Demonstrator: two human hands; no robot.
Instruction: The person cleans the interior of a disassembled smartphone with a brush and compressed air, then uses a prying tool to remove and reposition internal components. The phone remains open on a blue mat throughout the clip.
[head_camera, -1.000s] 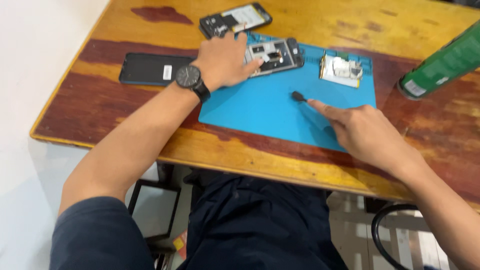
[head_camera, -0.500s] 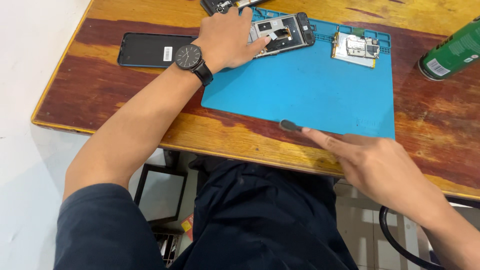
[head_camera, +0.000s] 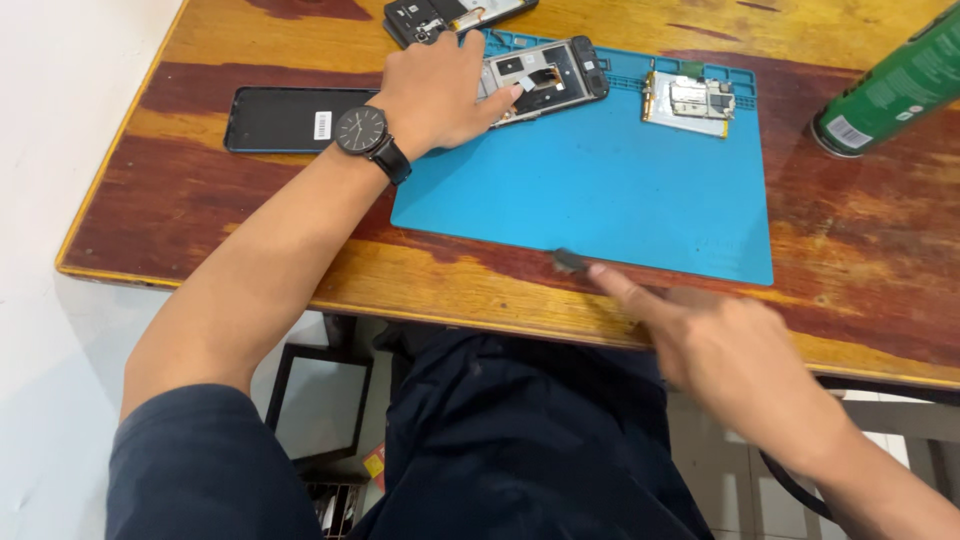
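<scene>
Left hand (head_camera: 440, 95) flat, fingers spread, pressing on opened phone frame (head_camera: 545, 75) at far edge of blue mat (head_camera: 600, 190); black wristwatch (head_camera: 362, 132) on wrist; right hand (head_camera: 730, 350) blurred, forefinger stretched toward small dark piece (head_camera: 568, 262) on near mat edge, holding nothing; circuit board (head_camera: 690, 102) far right on mat; green can (head_camera: 890, 85) right; dark phone panel (head_camera: 285, 118) left on worn wooden table (head_camera: 200, 210).

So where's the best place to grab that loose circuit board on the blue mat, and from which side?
Probably by its long edges, pinched from above. The circuit board lies flat near the far edge of the blue mat, apart from the opened phone under the left hand. Its near side is open mat, so come from there, keeping the grip off the components.
</scene>
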